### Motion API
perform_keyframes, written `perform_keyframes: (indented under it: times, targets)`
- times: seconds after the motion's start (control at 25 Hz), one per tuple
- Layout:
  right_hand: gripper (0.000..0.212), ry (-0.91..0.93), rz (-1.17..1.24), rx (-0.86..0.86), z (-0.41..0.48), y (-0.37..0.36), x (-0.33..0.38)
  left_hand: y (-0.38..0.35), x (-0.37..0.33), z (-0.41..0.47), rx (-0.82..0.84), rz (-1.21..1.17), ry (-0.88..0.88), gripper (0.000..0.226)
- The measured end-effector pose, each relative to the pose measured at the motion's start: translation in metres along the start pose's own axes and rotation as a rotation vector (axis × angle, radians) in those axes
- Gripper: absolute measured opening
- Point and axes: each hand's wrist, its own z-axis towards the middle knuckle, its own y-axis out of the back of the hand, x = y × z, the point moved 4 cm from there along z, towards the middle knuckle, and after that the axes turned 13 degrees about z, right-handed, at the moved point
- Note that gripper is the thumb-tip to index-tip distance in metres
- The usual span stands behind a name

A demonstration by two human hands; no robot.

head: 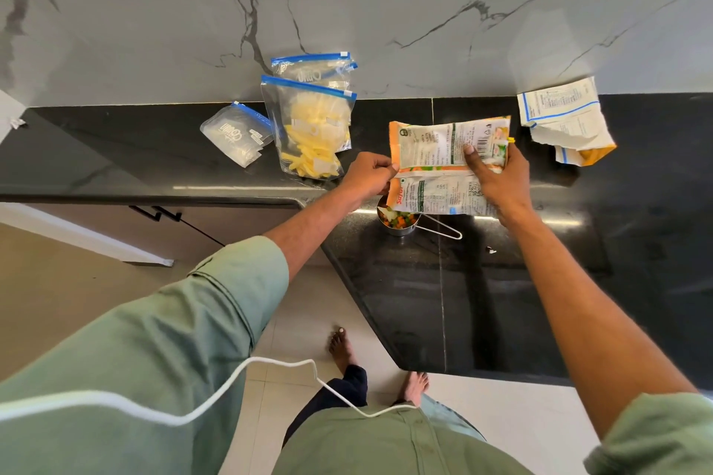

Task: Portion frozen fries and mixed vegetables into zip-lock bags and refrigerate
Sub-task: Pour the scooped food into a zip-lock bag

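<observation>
My hands both hold the mixed vegetable packet (pixel 443 150) just above the tabletop (pixel 540 301). My left hand (pixel 370 175) pinches its left edge between curled fingers and thumb. My right hand (pixel 499 181) grips the right end with the thumb pressed flat on the printed face. The packet is doubled over on itself, the top half lying on the lower half.

Directly under its left corner stands a small steel measuring cup (pixel 397 222), filled with diced carrot, peas and pale pieces, its wire handle pointing to my right. I cannot tell whether the packet's mouth is open toward it.

The fries half looks largely done to me. One zip-lock bag of fries (pixel 314 135) leans against the wall at the back of the tabletop, well stocked with yellow sticks, and a second bag (pixel 312 67) stands behind it; I can't make out its contents. The fries packet (pixel 565 119) lies crumpled and flat off to my right, apparently emptied.

The vegetable half has barely begun. One cupful is measured, but I see no vegetables in any bag yet. A small stack of unused zip-lock bags (pixel 237 137) lies flat to the left of the fries bag, well apart from the cup.

What is left, as I judge it, is tipping the cup into a fresh bag, repeating, sealing everything and carrying it all to the fridge, which is not in view.
</observation>
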Motion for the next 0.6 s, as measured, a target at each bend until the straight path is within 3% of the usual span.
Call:
perform_keyframes:
  times: [0.16,0.48,0.6]
  targets:
    - [0.053,-0.238,0.141,-0.059,0.005,0.012,-0.021,-0.001,-0.016,0.010,-0.012,0.131,-0.058,0.016]
    - [0.051,-0.409,0.249,-0.132,0.004,0.016,-0.028,0.005,-0.027,0.021,-0.028,0.188,-0.091,0.016]
    - [0.050,-0.569,0.327,-0.108,0.004,0.013,-0.028,0.013,-0.040,0.024,-0.078,0.195,-0.113,0.018]
